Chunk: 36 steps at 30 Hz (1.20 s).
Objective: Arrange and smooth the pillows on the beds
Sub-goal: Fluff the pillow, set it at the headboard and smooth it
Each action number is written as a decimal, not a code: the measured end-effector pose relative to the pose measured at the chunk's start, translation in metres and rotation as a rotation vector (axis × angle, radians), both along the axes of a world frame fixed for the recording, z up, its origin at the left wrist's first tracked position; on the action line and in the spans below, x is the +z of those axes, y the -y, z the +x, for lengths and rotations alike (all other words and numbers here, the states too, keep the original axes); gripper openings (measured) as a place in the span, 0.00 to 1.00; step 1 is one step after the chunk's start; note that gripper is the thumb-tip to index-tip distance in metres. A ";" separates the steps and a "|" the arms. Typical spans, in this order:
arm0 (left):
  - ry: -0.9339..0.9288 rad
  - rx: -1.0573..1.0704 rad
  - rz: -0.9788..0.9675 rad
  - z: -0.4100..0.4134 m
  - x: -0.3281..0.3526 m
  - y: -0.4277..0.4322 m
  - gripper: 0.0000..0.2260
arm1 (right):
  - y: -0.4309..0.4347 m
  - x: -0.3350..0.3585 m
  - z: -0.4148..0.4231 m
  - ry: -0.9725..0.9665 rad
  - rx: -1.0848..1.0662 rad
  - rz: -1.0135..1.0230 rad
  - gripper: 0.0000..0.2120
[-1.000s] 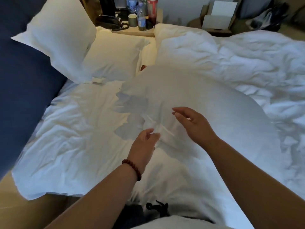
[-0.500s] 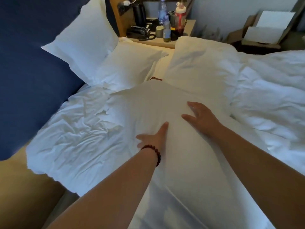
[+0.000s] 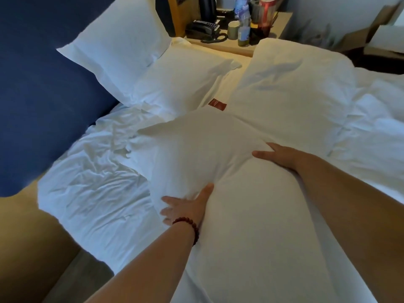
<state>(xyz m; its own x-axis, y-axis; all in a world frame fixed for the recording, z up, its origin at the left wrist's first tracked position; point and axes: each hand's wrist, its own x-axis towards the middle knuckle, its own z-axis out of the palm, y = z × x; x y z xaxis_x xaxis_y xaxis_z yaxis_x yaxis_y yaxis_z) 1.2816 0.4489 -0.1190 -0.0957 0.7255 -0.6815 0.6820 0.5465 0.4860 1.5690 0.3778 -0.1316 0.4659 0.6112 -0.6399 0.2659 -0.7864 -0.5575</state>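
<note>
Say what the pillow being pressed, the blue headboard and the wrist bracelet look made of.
Pillow: white woven fabric, probably cotton, matte, creasing softly over a yielding fill.
Headboard: blue upholstery cloth, matte, no shine.
Bracelet: round dark red beads, slightly glossy; wood or stone, cannot tell.

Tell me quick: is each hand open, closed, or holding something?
Left hand: open, fingers spread flat, pressing the left side of the near pillow.
Right hand: open, palm pressing the same pillow's right side.

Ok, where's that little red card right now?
Head view, centre: the red card lies on the sheet just beyond the near pillow, between the flat pillow on its left and the white bedding on its right.
</note>
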 end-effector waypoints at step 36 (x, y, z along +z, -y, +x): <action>0.510 0.495 0.595 -0.487 0.143 -0.104 0.20 | -0.188 0.168 -0.485 0.155 0.301 0.504 0.48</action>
